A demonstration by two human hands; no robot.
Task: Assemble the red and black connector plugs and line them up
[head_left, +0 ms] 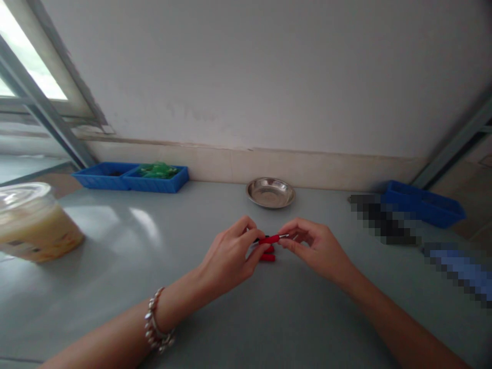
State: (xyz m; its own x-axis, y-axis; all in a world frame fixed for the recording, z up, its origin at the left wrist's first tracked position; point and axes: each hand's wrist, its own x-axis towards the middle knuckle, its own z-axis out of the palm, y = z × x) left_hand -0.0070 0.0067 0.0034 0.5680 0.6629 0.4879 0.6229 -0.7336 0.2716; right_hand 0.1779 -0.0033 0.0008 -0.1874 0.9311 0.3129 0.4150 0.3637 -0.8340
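Note:
Over the middle of the table, my left hand [234,248] pinches a small red rod-shaped piece [270,239] between thumb and fingers. A thin metal tip [283,236] sticks out of its right end, and the fingertips of my right hand [313,246] close around that tip. More short red pieces [268,258] lie on the table just below, partly hidden by my left fingers. A dark bit shows behind my left fingertips, too small to name.
A shallow metal dish [270,193] sits by the wall beyond my hands. Blue trays [151,184], one compartment with green material [158,170], stand back left; another blue tray [425,202] is at right. A lidded plastic tub [38,225] is far left. Blurred-out objects [384,220] lie right.

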